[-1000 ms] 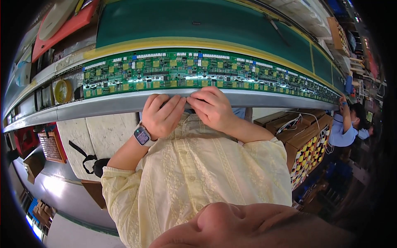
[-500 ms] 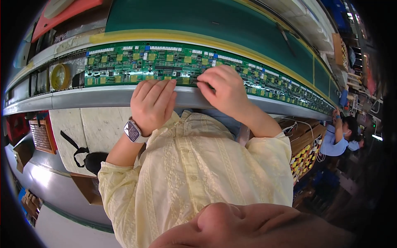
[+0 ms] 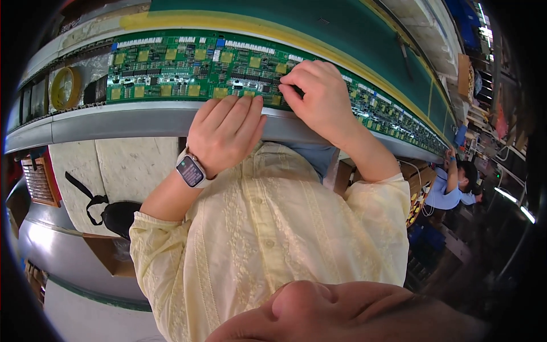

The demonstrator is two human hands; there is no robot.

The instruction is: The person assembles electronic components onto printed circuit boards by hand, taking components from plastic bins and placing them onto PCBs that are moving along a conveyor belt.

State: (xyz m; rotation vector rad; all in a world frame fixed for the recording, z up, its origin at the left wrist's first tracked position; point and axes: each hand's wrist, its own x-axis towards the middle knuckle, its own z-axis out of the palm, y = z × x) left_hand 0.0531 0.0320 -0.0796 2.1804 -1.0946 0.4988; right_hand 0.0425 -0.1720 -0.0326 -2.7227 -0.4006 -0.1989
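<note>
A long row of green circuit boards, crowded with chips, yellow square parts and white connectors, runs from left to right in front of me. My left hand lies over the metal rail, fingers stretched side by side, their tips at the near edge of a board. Just right of it, my right hand hangs over the same board. Its thumb and forefinger are brought together in a pinch low above the parts. Whatever sits between those fingertips is too small or hidden to make out.
A grey metal rail borders the boards on my side. Beyond them lie yellow tape and a green surface. A tape roll sits left of the boards. Another person works farther right along the line.
The view has shifted, so the boards appear higher and larger. My right hand's pinch has moved farther in from the board's near edge. My left hand stays at that edge.
</note>
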